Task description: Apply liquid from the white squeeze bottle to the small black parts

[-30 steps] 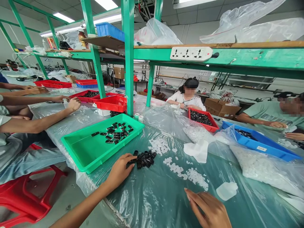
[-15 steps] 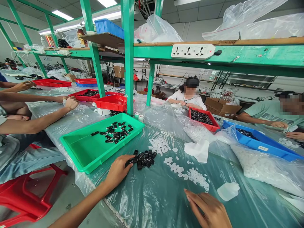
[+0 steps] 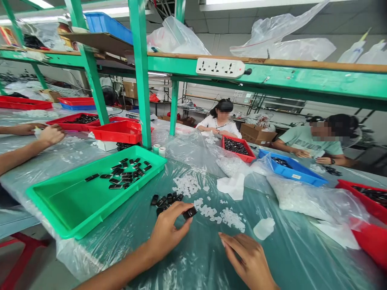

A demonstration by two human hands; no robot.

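Observation:
My left hand [image 3: 169, 230] pinches one small black plastic part [image 3: 190, 212] at its fingertips, just right of a small pile of black parts [image 3: 165, 199] on the plastic-covered table. My right hand [image 3: 248, 259] lies on the table near the front edge, fingers together and pointing left, holding nothing that I can see. Small white plastic pieces [image 3: 225, 216] are scattered just beyond both hands. A green tray [image 3: 72, 201] with several black parts lies to the left.
A white cap-like piece [image 3: 264, 228] and white cloth [image 3: 232, 186] lie beyond my right hand. Bags of white pieces [image 3: 305, 197], blue tray [image 3: 292, 170] and red trays [image 3: 121, 131] stand farther off. Other people sit opposite and at left. A green shelf post [image 3: 142, 76] rises behind the green tray.
My left hand has lifted one black part out of the pile and moved right with it. The camera has swung to the right. My right hand has barely moved.

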